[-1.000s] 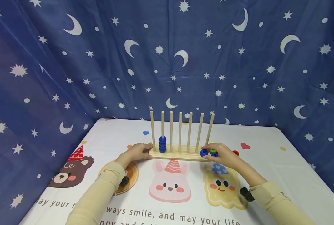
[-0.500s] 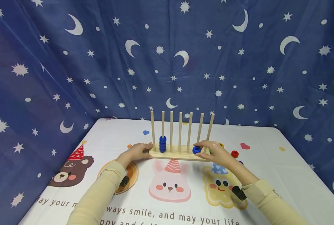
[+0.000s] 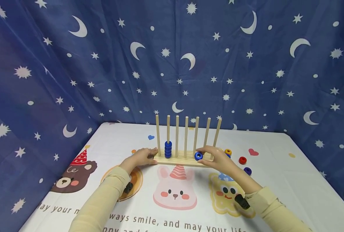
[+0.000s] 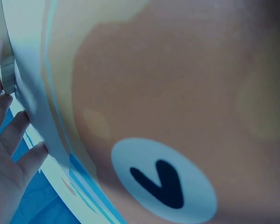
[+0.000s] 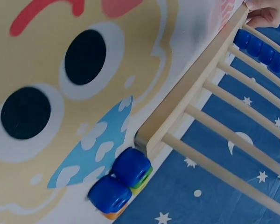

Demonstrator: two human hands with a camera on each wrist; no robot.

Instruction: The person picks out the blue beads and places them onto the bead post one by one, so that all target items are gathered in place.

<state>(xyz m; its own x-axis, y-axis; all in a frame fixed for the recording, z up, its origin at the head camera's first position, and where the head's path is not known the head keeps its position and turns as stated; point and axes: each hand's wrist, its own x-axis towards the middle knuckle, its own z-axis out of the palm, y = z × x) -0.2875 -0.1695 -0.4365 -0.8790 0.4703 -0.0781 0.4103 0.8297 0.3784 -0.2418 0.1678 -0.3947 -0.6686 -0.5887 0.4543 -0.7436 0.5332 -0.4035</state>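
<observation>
A wooden peg rack (image 3: 175, 160) stands on the table with several upright dowels along its base. Several blue beads (image 3: 167, 150) are stacked on its second peg from the left. My left hand (image 3: 141, 157) grips the left end of the base, fingers and thumb to either side; in the left wrist view its fingers (image 4: 30, 158) lie by the base's end. My right hand (image 3: 220, 159) pinches a blue bead (image 3: 198, 156) between thumb and fingers, hole facing the head camera, in front of the right-hand pegs. Only a sliver of this hand shows in the right wrist view.
Right of the rack lie loose beads: a red one (image 3: 242, 160), a dark blue one (image 3: 247, 171) and a yellow one (image 3: 228, 151). Blue beads (image 5: 130, 167) sit against the base's right end, with green and orange beneath. A printed tablecloth (image 3: 125, 206) meets a starry curtain (image 3: 172, 64).
My right hand has moved left along the rack with the blue bead, uncovering the loose beads at the right. The bead's hole has turned toward the head camera. My left hand stays put.
</observation>
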